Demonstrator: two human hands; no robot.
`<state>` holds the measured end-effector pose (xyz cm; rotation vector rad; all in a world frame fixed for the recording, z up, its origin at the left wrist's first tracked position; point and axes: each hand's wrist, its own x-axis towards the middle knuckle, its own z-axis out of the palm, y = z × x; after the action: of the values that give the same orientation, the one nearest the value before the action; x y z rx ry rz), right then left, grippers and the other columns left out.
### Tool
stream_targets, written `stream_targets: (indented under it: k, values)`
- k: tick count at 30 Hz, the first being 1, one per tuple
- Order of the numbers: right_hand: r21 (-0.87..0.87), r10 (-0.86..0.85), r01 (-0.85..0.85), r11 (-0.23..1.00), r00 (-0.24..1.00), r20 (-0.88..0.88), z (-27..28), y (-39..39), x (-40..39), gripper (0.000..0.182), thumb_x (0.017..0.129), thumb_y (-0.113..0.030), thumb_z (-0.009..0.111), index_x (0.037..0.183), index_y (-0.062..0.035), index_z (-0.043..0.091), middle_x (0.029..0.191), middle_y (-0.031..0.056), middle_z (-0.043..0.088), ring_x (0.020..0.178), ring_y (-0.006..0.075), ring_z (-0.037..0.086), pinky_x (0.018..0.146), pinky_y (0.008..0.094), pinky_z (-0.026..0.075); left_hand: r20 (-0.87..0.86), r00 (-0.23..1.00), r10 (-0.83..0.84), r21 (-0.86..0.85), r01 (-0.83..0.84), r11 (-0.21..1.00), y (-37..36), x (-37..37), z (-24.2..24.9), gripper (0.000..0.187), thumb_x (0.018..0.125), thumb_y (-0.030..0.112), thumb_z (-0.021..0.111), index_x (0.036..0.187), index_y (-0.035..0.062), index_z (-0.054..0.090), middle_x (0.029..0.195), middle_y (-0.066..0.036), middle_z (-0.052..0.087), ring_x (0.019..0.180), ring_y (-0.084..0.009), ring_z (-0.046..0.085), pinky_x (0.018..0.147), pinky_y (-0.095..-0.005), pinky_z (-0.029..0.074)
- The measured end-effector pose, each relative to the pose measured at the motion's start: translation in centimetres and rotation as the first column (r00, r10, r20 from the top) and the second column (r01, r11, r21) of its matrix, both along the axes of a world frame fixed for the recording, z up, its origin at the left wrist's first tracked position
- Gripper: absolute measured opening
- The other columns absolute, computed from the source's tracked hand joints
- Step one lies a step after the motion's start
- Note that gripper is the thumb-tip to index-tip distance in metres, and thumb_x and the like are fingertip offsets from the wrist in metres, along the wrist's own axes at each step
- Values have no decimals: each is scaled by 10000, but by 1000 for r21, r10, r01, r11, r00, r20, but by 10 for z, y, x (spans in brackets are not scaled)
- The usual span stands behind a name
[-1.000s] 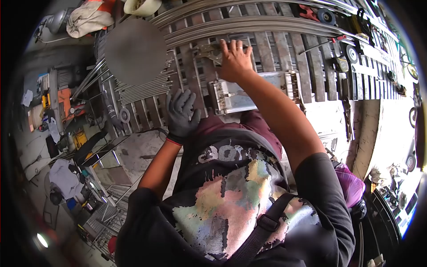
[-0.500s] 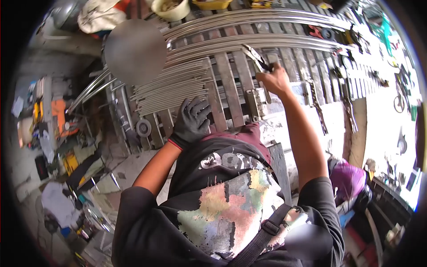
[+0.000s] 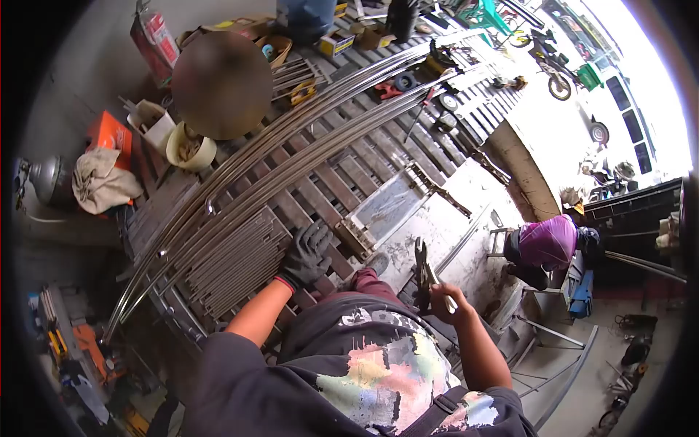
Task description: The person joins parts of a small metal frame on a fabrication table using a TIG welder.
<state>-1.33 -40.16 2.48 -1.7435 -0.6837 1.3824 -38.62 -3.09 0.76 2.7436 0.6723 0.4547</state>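
Observation:
My left hand (image 3: 309,256), in a dark grey glove with a red cuff edge, lies open on the slatted metal bench (image 3: 336,264). Its fingers are spread beside the right end of a row of thin metal rods (image 3: 237,262). Bare, my right hand (image 3: 451,303) is closed around the handles of locking pliers (image 3: 422,266), whose jaws point away from my body. The pliers are off the bench's near edge, right of my torso. Past the left hand, a rectangular metal frame (image 3: 386,207) lies on the bench.
Long metal tubes (image 3: 291,149) run across the bench behind the rods. A cream bucket (image 3: 191,149) and a fire extinguisher (image 3: 154,40) are at the far left. On the right, a person in a purple top (image 3: 547,242) bends low near a metal stand (image 3: 561,364).
My right hand has drawn the pliers back from over the bench toward my right side. The left hand remains on the bench by the rods. The view has turned, showing more on the right.

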Motion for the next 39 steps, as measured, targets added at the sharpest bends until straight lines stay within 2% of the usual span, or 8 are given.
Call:
stream_targets:
  k: [2, 3, 4, 15, 17, 20, 28, 39]
  values:
    - [1, -120, 122, 993, 980, -161, 29, 7, -15, 447, 1049, -473, 591, 1187, -75, 742, 1082, 65, 765, 949, 204, 679, 937, 414, 539, 32, 999, -21, 43, 20, 999, 1, 2, -2, 765, 925, 395, 698, 1587, 34, 564, 1697, -183, 471, 1619, -389, 370, 1338, -568, 264]
    - [-126, -225, 187, 974, 792, -568, 99, 42, -37, 389, 1065, -437, 603, 1150, -82, 739, 1047, 46, 760, 903, 187, 658, 917, 387, 537, 37, 999, -39, 66, 37, 997, 1, 2, -7, 760, 925, 392, 699, 1581, 32, 569, 1697, -185, 469, 1617, -392, 373, 1337, -574, 266]
    - [-271, -329, 198, 942, 705, -628, 147, 65, -50, 268, 1106, -330, 602, 1091, -95, 731, 955, 11, 738, 803, 166, 607, 867, 310, 520, 48, 998, -38, 69, 35, 997, 1, 2, -8, 752, 927, 389, 698, 1575, 29, 574, 1689, -187, 473, 1611, -395, 379, 1335, -578, 267]
    - [-309, -248, 92, 947, 820, -515, 78, 82, -68, 175, 1095, -212, 635, 1187, -129, 758, 1081, 18, 781, 889, 116, 657, 777, 262, 520, 41, 997, -58, 184, 49, 982, -1, 1, -17, 734, 955, 429, 696, 1566, 41, 578, 1652, -188, 493, 1528, -428, 438, 1317, -630, 287]
    - [-73, -98, 75, 994, 908, -407, 49, 79, -73, 154, 1093, -210, 638, 1157, -135, 755, 1037, 9, 766, 868, 107, 652, 744, 262, 508, 49, 997, -61, 168, 52, 984, 0, 0, -21, 736, 949, 435, 699, 1562, 44, 586, 1639, -186, 508, 1520, -423, 445, 1316, -630, 290]
    - [-294, -157, -34, 955, 784, -600, 56, 96, -57, 222, 1029, -121, 719, 1250, -125, 737, 1135, 38, 738, 1076, 138, 660, 930, 305, 532, 59, 997, -52, 189, 40, 981, -1, 0, -20, 726, 948, 445, 688, 1547, 44, 610, 1620, -185, 526, 1513, -414, 448, 1321, -620, 285]
    - [-216, -100, -31, 976, 816, -569, 46, 82, -56, 586, 844, 144, 814, 1366, -98, 705, 1359, 26, 694, 1284, 164, 622, 1128, 350, 497, 74, 996, -56, 192, 40, 981, -2, 1, -19, 704, 945, 448, 674, 1513, 34, 636, 1590, -175, 547, 1499, -404, 454, 1323, -604, 279]
    - [-343, -261, 69, 937, 791, -554, 118, 84, -95, 274, 895, -406, 795, 1041, -175, 786, 982, -45, 713, 889, 96, 620, 759, 261, 488, 75, 995, -71, 221, 53, 974, -2, 1, -22, 667, 941, 442, 672, 1473, 40, 666, 1536, -171, 588, 1467, -398, 474, 1310, -614, 290]
